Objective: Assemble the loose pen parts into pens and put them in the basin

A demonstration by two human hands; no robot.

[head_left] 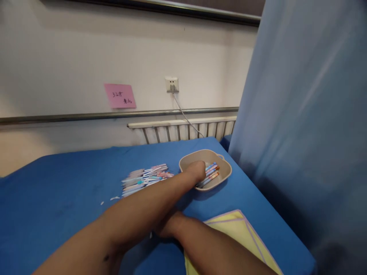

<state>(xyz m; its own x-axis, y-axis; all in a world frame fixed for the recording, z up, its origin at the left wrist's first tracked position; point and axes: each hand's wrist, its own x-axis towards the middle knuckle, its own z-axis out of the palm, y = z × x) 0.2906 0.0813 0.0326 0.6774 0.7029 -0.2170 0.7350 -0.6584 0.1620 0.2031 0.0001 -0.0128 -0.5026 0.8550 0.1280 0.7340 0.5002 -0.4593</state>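
Observation:
My left hand (197,170) reaches across to the right and is over the left part of a beige basin (225,182); its fingers are hidden behind the back of the hand. Inside the basin, just right of that hand, lie several pens (210,176) with blue and orange ends. My right hand (168,225) is low over the bed, under and behind my left forearm, so its fingers do not show. A spread of pens (143,178), white, pink and teal, lies on the blue sheet left of the basin.
A folded yellow cloth (237,231) with a purple edge lies partly under my right forearm on the blue sheet (71,183). Small white pieces (114,198) lie at the left. A blue curtain (304,114) hangs at the right; a bed rail (183,128) stands behind.

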